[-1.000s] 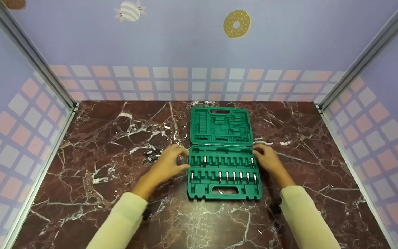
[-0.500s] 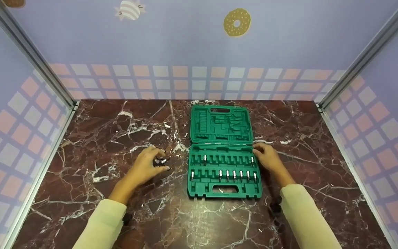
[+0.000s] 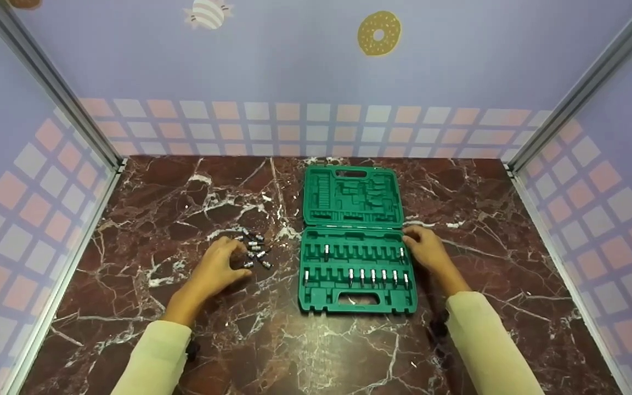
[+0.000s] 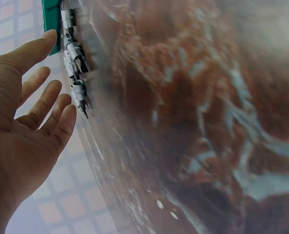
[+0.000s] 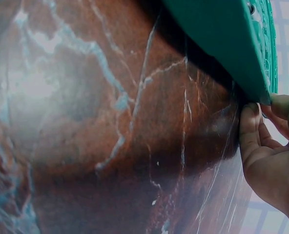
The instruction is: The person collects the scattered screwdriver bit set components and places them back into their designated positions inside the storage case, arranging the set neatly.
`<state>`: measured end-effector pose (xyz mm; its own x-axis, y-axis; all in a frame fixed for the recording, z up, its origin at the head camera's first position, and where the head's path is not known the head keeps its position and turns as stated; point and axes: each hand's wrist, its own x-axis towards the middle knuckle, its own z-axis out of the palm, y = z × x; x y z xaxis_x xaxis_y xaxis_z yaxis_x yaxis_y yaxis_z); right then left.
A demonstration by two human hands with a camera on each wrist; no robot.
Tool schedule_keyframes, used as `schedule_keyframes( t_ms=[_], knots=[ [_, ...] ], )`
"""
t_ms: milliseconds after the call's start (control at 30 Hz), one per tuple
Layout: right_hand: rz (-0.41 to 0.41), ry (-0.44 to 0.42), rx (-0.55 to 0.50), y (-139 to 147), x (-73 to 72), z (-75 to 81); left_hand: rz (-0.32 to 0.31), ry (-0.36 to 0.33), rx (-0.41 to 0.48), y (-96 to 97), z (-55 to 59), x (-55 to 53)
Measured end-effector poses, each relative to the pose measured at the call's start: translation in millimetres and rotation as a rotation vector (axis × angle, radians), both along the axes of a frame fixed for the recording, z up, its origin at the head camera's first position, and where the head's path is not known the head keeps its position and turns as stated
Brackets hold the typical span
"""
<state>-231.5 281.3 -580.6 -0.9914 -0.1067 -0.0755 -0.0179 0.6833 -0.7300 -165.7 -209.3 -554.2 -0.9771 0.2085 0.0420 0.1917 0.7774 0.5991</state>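
A green tool case (image 3: 357,238) lies unfolded on the marbled table, its lid toward the back wall. Several silver bit sockets (image 3: 373,277) sit upright in slots of its near half; other slots hold nothing. To the left of the case, more bit sockets (image 3: 255,249) with dark tips lie in a loose pile. My left hand (image 3: 214,271) is at the left side of this pile, fingers spread and relaxed, holding nothing, as the left wrist view shows. At the right edge of the case, my right hand (image 3: 428,252) grips its rim between thumb and fingers (image 5: 251,124).
A patterned back wall (image 3: 316,129) and two side walls close in the marbled table (image 3: 184,214). The tabletop extends on both sides of the case and in front of it.
My left hand has moved left from the case's edge to the pile, over it half a second ago and now just left of it. The right hand has stayed at the case's right edge.
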Motion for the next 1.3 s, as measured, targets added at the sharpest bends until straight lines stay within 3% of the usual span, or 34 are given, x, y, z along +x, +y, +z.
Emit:
schedule_keyframes(
  t_ms=[333, 733, 1000, 1300],
  knots=[
    [-0.011, -0.029, 0.016, -1, 0.4, 2.5, 0.053, 0.016, 0.055, -0.3, -12.1, 4.0],
    [-0.017, -0.041, -0.008, -2, 1.6, 2.7, 0.079, 0.017, 0.016, 10.5, -20.1, 1.2],
    [-0.011, -0.021, 0.002, -2, 1.0, 2.1, 0.062, 0.063, 0.013, 11.8, -23.3, 0.3],
    [-0.008, 0.001, -0.008, -2, -0.7, 0.6, 0.048, 0.107, 0.069, 13.3, -20.8, -1.0]
  ],
)
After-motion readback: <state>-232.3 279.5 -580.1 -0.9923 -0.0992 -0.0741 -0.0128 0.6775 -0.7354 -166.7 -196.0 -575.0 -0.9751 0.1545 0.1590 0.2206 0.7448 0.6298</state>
